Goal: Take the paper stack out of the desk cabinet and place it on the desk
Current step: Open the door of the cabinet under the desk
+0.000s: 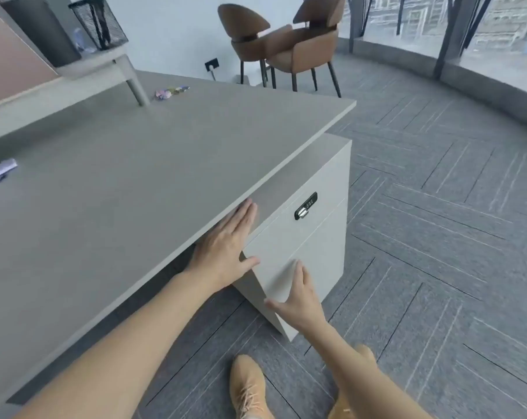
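A grey herringbone carpet (437,237) covers the floor of an office with a curved window wall. A wide grey desk (120,182) fills the left half of the view, seen from above. Under its right end stands a pale cabinet (313,246), its door closed, with a small black combination lock (306,206) near the top; the dial digits are too blurred to read. The paper stack is not visible, and no label or brand can be made out anywhere.

Two brown chairs (283,40) stand together beyond the desk. A black mesh basket (97,22) sits on a raised shelf at the back left.

The left hand (226,252) lies flat with fingers extended against the cabinet's upper corner, just below the desk edge, gripping nothing. The right hand (298,297) is spread open, fingertips touching the lower door panel. Tan laced shoes (248,388) show at the bottom.
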